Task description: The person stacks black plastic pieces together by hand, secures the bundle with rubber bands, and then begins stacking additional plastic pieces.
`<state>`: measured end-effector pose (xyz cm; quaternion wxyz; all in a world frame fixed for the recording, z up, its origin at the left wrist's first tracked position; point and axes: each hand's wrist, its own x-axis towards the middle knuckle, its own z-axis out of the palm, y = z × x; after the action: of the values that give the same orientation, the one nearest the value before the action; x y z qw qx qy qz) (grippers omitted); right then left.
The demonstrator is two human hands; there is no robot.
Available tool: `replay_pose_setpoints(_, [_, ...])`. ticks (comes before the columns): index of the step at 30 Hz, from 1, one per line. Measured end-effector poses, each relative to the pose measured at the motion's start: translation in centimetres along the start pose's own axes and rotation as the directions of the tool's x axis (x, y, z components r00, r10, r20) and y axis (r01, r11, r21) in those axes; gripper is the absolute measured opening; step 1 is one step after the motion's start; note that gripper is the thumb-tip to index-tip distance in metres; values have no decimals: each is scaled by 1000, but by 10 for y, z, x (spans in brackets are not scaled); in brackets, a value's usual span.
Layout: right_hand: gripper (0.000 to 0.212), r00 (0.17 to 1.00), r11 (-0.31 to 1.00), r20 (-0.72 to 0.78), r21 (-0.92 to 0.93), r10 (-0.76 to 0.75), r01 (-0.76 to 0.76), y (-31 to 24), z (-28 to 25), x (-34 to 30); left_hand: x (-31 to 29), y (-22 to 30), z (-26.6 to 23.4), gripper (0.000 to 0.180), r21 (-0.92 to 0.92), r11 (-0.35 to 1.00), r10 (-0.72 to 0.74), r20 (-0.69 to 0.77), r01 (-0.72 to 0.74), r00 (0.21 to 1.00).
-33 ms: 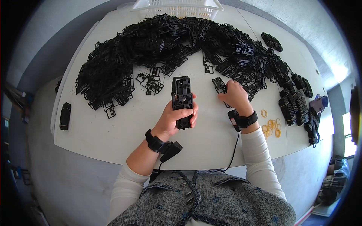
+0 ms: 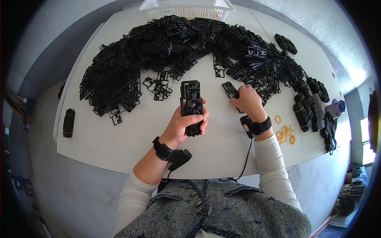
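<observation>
A stack of flat black plastic frames [image 2: 191, 95] stands out lengthwise from my left hand [image 2: 182, 121]. My left thumb lies across its upper face, and fingertips show round its right side. To the right, my right hand [image 2: 249, 101] pinches a black plastic frame [image 2: 229, 90] with cutouts, at the near edge of the heap. The fingertips of that hand are partly hidden behind its back. A wide heap of loose black frames [image 2: 158, 47] arches across the table beyond both hands. Several loose frames [image 2: 158, 88] lie in front of the heap, left of the held stack.
Yellowish rubber bands [image 2: 284, 134] lie right of my right wrist. Several bundled black stacks [image 2: 303, 111] line the right side. One bundle [image 2: 68, 123] lies at the left edge, another [image 2: 285, 43] at the far right. Behind the heap stands a white basket [image 2: 186, 8]. Cables hang from both wrist straps.
The frame at my right hand has tilted very slightly. My left hand and the stack have not visibly moved.
</observation>
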<state>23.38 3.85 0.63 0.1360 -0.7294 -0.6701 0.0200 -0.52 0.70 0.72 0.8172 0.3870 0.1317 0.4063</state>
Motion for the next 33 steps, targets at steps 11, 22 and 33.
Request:
replay_pose_setpoints(11, [36, 806, 840, 396, 499, -440, 213, -119, 43, 73, -7, 26, 3, 42, -138, 973, 203, 139, -184, 969])
replay_pose_setpoints(22, [18, 786, 732, 426, 679, -447, 48, -139, 80, 102, -5, 28, 3, 42, -188, 966, 204, 125, -179, 971])
replay_pose_setpoints(33, [17, 994, -96, -82, 993, -73, 75, -32, -64, 4, -6, 15, -1, 43, -156, 987, 57, 71, -46, 996])
